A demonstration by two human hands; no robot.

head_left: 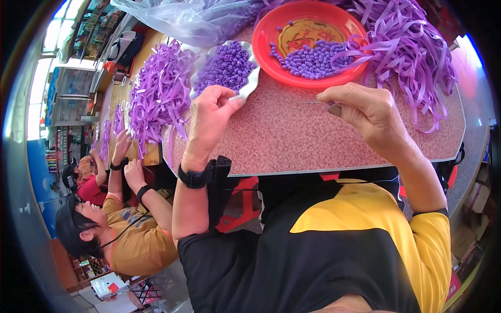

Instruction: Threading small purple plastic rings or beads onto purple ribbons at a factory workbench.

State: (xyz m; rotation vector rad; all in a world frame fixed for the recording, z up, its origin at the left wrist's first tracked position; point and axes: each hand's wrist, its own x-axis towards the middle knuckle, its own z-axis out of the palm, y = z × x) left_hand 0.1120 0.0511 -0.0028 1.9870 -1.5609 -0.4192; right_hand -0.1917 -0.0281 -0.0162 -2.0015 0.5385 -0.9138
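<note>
My right hand point(365, 109) pinches a thin needle point(308, 102) that points left over the tabletop, below a red plate point(266, 68). Something small and dark shows by its fingertips, too small to make out. My left hand point(215, 112) is closed, thumb against fingers, at the near rim of a white wavy-edged dish point(252, 82); what it pinches, if anything, is hidden. Purple beads point(227, 65) fill the dish. More purple beads point(313, 61) lie in the red plate, mostly toward its near side.
Purple ribbons point(404, 47) are heaped at the far right, some trailing into the plate. Another ribbon pile point(159, 94) lies left of the dish. A clear plastic bag point(193, 21) sits behind it. A co-worker point(130, 224) sits close on my left, with another person point(88, 180) beyond.
</note>
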